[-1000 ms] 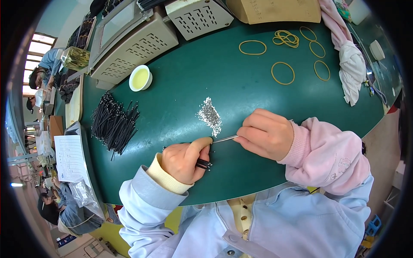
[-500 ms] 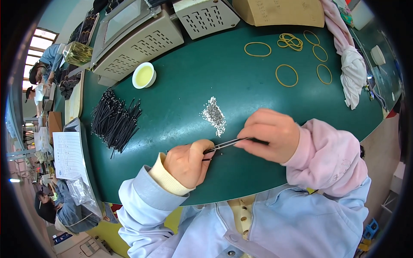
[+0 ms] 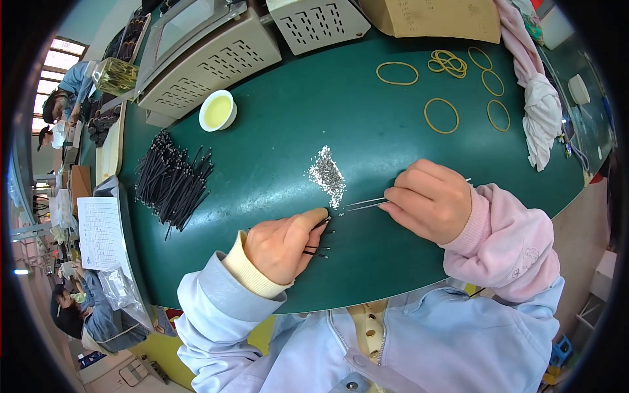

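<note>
My left hand (image 3: pixel 278 245) is closed around a few thin black wires (image 3: pixel 317 253), whose ends stick out past the fingers. My right hand (image 3: pixel 430 202) pinches a pair of metal tweezers (image 3: pixel 368 203). Their tips are slightly apart and point left, close to my left fingertips and a few tiny pieces on the table. Just beyond the tips is a small heap of tiny white and grey pieces (image 3: pixel 326 175). Whether the tips hold a piece is too small to tell. Left of the heap lies a large bundle of black wires (image 3: pixel 173 187) with small pale ends.
A white cup (image 3: pixel 229 120) of yellowish liquid stands beyond the bundle on the green table (image 3: pixel 275 157). Vented metal boxes (image 3: pixel 213 69) and a cardboard piece (image 3: pixel 436 19) line the back. Rubber bands (image 3: pixel 441 116) lie at right. Papers (image 3: pixel 101 232) and people are at far left.
My right hand has moved right and slightly away, drawing the tweezers back from my left fingers. The tweezer tips now sit beside the heap. More wire ends show below my left fingers.
</note>
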Demonstrator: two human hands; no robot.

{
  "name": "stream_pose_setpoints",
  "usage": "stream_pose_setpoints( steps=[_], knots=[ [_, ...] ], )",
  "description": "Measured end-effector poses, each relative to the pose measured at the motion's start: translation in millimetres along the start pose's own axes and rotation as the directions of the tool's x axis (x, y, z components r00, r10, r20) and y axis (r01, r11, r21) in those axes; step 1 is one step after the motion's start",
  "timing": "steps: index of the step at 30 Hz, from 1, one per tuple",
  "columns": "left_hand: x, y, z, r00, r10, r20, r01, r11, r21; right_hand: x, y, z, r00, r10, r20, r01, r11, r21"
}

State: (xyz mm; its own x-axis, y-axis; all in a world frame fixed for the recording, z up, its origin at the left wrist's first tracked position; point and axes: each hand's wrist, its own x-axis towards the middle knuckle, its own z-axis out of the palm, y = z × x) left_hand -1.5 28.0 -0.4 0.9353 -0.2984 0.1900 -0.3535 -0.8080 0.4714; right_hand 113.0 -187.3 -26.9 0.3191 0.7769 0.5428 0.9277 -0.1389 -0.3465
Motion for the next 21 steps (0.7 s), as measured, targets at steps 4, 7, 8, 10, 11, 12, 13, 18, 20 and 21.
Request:
stream_pose_setpoints(
  steps=[4,7,8,10,11,12,13,18,20,21],
  knots=[
    [-2,0,1,1.000,-0.021,0.019,0.022,0.999,-0.049,0,-1,1,1.000,-0.026,0.008,0.026,0.999,0.036],
    [-3,0,4,0.997,-0.071,-0.001,0.071,0.994,-0.083,0,-1,1,1.000,-0.021,0.010,0.020,0.999,0.033],
    [-4,0,4,0.997,-0.072,0.000,0.071,0.994,-0.084,-1,-1,1,1.000,-0.015,0.012,0.015,0.999,0.032],
    [-4,0,5,0.997,-0.082,-0.001,0.082,0.995,-0.065,0,-1,2,1.000,-0.019,0.018,0.018,0.999,0.032],
    [-4,0,5,0.996,-0.087,-0.002,0.087,0.995,-0.055,0,-2,2,0.999,-0.024,0.024,0.023,0.999,0.031],
    [-4,0,5,0.996,-0.087,-0.001,0.087,0.995,-0.055,0,-3,2,0.999,-0.029,0.029,0.028,0.999,0.030],
    [-3,-1,5,0.997,-0.077,0.004,0.077,0.995,-0.059,0,-4,3,0.999,-0.027,0.029,0.026,0.999,0.031],
    [-3,-2,5,0.998,-0.049,0.028,0.050,0.997,-0.060,1,-8,9,0.999,0.049,0.010,-0.050,0.981,0.188],
    [-3,-2,5,0.998,-0.045,0.038,0.048,0.997,-0.057,1,-9,11,0.999,0.054,0.005,-0.054,0.979,0.196],
    [-3,-1,5,0.998,-0.052,0.032,0.054,0.996,-0.070,1,-9,12,0.998,0.056,0.004,-0.056,0.979,0.197]
  ],
)
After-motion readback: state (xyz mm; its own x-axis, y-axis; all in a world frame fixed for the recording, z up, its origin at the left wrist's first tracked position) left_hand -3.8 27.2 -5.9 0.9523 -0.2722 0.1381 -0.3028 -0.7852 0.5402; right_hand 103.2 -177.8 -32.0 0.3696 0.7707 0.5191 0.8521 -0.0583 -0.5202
